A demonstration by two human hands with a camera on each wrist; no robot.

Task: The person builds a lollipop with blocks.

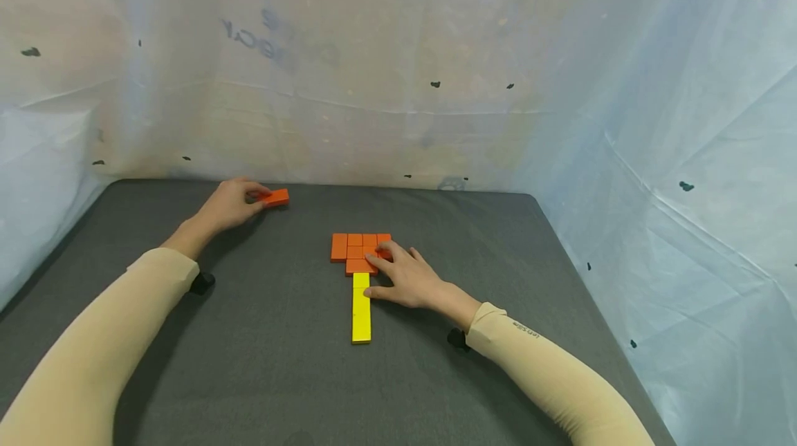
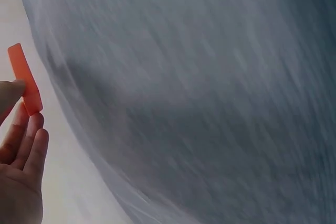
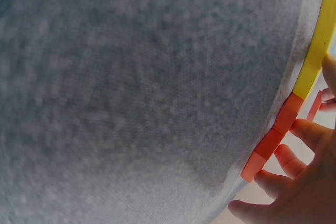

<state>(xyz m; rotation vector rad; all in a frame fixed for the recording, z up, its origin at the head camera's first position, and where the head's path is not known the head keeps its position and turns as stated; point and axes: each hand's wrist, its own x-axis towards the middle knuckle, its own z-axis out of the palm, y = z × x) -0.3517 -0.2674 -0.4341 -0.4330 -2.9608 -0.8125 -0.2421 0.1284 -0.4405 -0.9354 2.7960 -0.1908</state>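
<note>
At the far left of the table, my left hand pinches an orange rectangular block between thumb and fingers. The left wrist view shows the same block held by its long sides. In the middle lies a flat group of orange blocks, packed edge to edge. A yellow strip of blocks runs from its near side toward me. My right hand rests with spread fingers at the group's right side, hiding part of it. Its thumb touches the yellow strip, and its fingertips meet the orange blocks in the right wrist view.
A dark grey cloth covers the table, which has rounded far corners. Translucent plastic sheeting hangs behind the far edge and along the sides. Dark bands with small black devices sit at both wrists, below the beige sleeves.
</note>
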